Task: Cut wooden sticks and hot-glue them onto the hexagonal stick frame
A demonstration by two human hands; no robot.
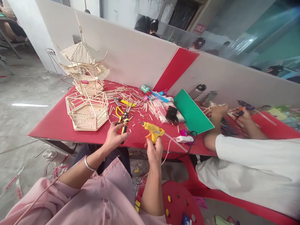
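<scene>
My right hand [153, 151] grips the handle of a yellow glue gun [152, 130], nozzle pointing left over the red table [58, 123]. My left hand [114, 136] is pinched near the table's front edge, beside the yellow-handled pliers [125, 120]; what it holds is too small to make out. A pagoda model made of wooden sticks [85, 87] stands at the table's left end. Loose sticks [124, 93] lie scattered behind the pliers.
A co-worker in white [253, 165] sits to my right, both hands busy on the table. A green sheet [192, 112], a black box [171, 113], a white power adapter [184, 139] and stick packets lie in between. A white and red partition [140, 59] backs the table.
</scene>
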